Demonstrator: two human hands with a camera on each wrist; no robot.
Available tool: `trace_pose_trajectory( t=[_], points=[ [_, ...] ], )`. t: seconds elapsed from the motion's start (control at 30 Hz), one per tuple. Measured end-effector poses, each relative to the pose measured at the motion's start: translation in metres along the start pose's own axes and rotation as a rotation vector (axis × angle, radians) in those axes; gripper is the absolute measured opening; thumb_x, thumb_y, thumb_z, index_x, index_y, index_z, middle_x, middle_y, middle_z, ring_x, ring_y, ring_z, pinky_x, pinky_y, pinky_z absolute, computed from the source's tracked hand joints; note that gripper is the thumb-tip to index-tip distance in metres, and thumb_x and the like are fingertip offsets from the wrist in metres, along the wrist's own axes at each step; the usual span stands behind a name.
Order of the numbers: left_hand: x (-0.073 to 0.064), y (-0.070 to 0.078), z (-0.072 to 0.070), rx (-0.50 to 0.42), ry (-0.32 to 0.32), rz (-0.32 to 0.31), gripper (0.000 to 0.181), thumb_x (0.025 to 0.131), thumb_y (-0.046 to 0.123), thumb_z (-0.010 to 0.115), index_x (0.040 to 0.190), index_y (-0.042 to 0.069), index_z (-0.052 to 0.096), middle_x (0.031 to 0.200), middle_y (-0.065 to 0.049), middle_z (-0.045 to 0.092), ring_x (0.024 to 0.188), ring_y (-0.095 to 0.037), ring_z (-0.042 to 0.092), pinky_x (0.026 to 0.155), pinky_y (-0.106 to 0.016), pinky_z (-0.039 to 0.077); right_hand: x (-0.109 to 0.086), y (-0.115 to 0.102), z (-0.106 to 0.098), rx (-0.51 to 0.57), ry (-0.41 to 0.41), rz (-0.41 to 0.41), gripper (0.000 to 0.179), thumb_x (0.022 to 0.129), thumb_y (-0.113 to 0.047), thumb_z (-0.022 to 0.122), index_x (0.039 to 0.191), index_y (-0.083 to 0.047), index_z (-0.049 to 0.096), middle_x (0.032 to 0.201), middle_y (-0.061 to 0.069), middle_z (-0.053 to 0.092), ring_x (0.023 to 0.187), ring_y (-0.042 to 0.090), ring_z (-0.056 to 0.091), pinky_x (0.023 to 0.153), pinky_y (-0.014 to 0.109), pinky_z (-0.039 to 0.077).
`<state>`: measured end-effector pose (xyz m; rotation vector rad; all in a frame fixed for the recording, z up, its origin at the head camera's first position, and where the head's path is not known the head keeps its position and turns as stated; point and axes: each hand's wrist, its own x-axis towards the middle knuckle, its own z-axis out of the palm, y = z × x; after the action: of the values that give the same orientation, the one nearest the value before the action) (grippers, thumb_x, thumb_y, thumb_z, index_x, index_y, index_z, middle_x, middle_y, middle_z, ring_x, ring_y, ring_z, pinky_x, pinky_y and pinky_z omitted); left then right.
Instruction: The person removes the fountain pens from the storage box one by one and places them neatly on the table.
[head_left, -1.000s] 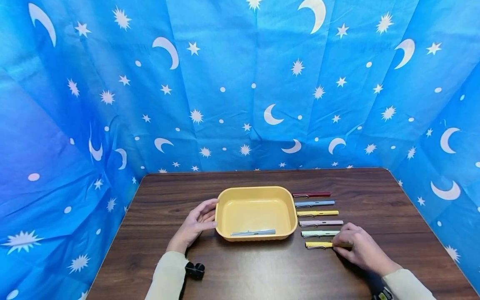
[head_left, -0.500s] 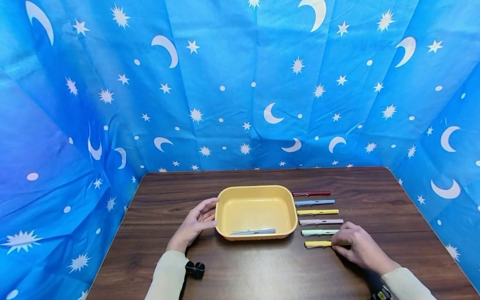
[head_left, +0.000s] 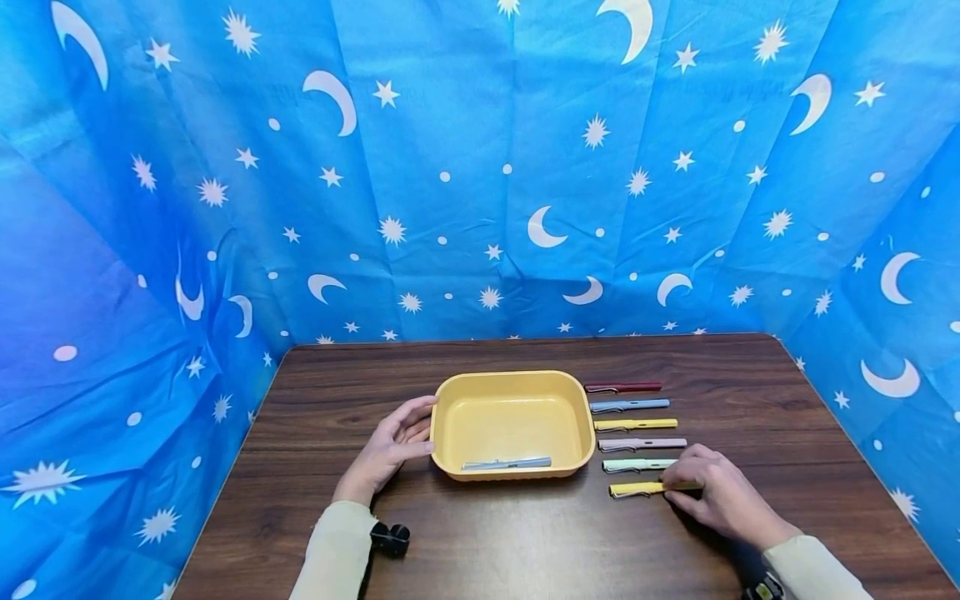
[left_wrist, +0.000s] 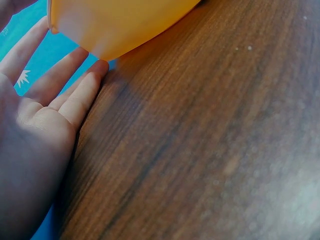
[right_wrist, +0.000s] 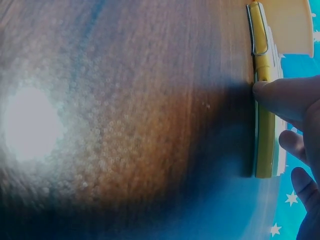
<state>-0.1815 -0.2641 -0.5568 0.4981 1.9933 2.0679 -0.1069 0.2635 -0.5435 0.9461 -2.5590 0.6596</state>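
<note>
Beside the left wall of a yellow tray (head_left: 512,429), my left hand (head_left: 388,448) touches it with extended fingers; the left wrist view shows the fingertips (left_wrist: 102,67) along its outer side. A grey-blue pen (head_left: 506,463) lies inside the tray, along its near wall. My right hand (head_left: 722,493) pinches the barrel of the nearest yellow pen (head_left: 632,489), hiding its right end in the head view. In the right wrist view, the thumb (right_wrist: 280,95) presses on this pen, whose wire clip points toward the tray. Just behind it lies a light green pen (head_left: 637,465).
Farther back in the same row are a pale lilac pen (head_left: 645,445), another yellow pen (head_left: 637,425), a blue-grey pen (head_left: 632,406) and a dark red pen (head_left: 626,387). All rest on the dark wooden table (head_left: 510,542), right of the tray. A blue star-patterned cloth (head_left: 465,208) hangs around the table.
The nearest yellow pen and my right hand have shifted very slightly left. My left hand stays at the tray, and the other pens keep their places.
</note>
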Motion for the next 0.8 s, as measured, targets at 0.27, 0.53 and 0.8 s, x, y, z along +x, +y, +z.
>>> trace_pose_trajectory(
  t=[0.27,0.53,0.8],
  points=[
    [-0.001,0.003,0.001,-0.003,0.017,-0.021,0.075,0.084,0.002,0.078,0.149,0.010,0.043,0.155,-0.019,0.040,0.143,-0.031,0.043,0.109,-0.023,0.046,0.001,-0.001,-0.002,-0.018,0.028,-0.020,0.031,0.066,-0.010,0.092,0.091,-0.022,0.076,0.091,-0.017,0.070,0.086,0.001,0.060,0.075,0.011,0.048],
    [0.001,0.005,0.001,0.006,0.027,-0.028,0.074,0.085,0.003,0.077,0.150,0.010,0.042,0.156,-0.021,0.039,0.143,-0.034,0.043,0.108,-0.023,0.046,0.015,-0.009,-0.011,-0.027,0.139,-0.019,0.037,0.067,-0.010,0.091,0.100,-0.016,0.076,0.098,-0.009,0.073,0.091,0.009,0.064,0.082,0.011,0.049],
    [-0.002,0.003,0.001,0.006,0.010,-0.030,0.071,0.087,0.002,0.074,0.150,0.011,0.042,0.156,-0.019,0.039,0.144,-0.036,0.041,0.109,-0.025,0.045,0.029,-0.022,-0.016,-0.059,0.184,0.126,0.039,0.076,-0.011,0.086,0.113,-0.015,0.074,0.106,-0.006,0.073,0.096,0.012,0.066,0.080,0.015,0.052]
  ],
)
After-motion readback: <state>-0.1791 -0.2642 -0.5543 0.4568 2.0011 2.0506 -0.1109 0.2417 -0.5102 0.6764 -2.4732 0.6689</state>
